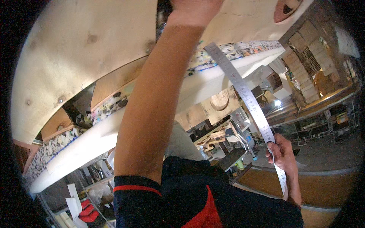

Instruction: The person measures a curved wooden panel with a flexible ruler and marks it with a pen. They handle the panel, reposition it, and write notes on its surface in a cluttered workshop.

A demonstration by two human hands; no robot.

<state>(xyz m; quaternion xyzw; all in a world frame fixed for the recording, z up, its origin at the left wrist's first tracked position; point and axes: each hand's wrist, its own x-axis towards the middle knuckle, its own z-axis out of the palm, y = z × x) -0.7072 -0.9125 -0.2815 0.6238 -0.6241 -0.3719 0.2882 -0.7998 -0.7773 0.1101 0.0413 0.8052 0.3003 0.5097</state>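
My left arm reaches up across the middle to a curved plywood panel [61, 45]; my left hand [194, 10] is cut off at the top edge, fingers unseen. Below the plywood run a speckled multicoloured foam layer [235, 48] and a thick white foam strip [64, 159]. My right hand [281, 154], at right, is closed on a long flexible steel ruler [247, 95]. The ruler's upper end lies at the speckled foam; its lower end bends down along my right forearm. A cutout with a reddish rim [279, 11] shows in the plywood at top right.
Behind and below are a workbench with wood pieces [216, 135], shelving with red items [87, 211] and white sheets, and a grey cushion-like surface [178, 140]. Metal racks [330, 125] and a brown board [319, 184] are at the right.
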